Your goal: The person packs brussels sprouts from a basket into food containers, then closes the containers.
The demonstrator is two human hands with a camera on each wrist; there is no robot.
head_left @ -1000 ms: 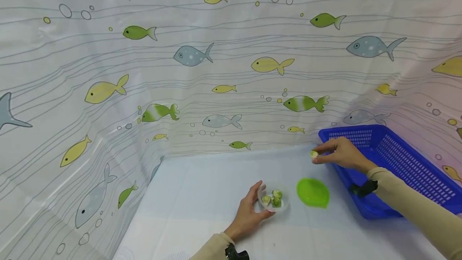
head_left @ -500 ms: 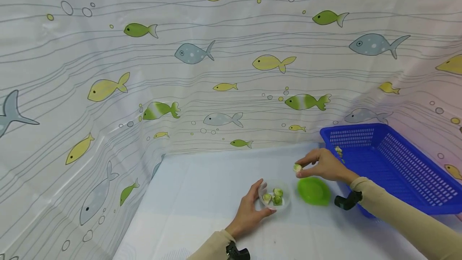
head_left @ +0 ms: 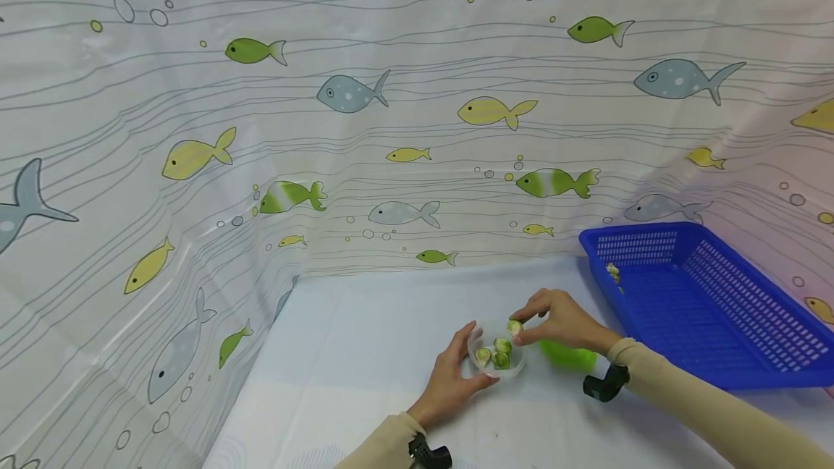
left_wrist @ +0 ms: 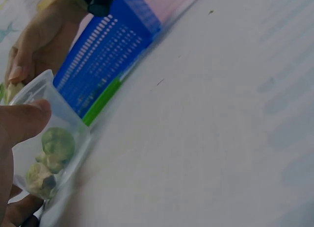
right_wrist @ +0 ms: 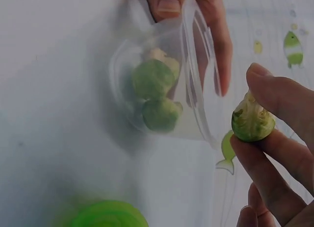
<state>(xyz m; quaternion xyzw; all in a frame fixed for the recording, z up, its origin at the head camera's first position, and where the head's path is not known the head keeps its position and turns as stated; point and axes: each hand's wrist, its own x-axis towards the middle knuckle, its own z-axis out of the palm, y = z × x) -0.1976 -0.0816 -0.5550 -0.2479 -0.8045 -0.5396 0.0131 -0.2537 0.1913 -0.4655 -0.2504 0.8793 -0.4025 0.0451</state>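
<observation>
My left hand [head_left: 449, 375] grips a clear plastic container [right_wrist: 184, 116] standing on the white table, thumb on the near side and fingers around the far side. Inside lie several Brussels sprouts [head_left: 501, 359], seen through its wall in both wrist views. Just above the container's right rim, my right hand [head_left: 560, 320] pinches one Brussels sprout [right_wrist: 253, 120] between thumb and fingertips; its pale cut side shows in the right wrist view. Right of the container, a green lid [head_left: 568, 357] lies flat, partly hidden under the right hand and forearm.
A blue perforated basket [head_left: 710, 310] stands at the right of the table, with a few small pale green pieces [head_left: 613, 273] by its left wall. A fish-patterned sheet [head_left: 404, 121] rises behind the table. Bare white table [head_left: 365, 339] lies left of the container.
My right hand has moved left and down from beside the basket to the container's rim, still pinching the Brussels sprout. The left hand keeps its hold on the container.
</observation>
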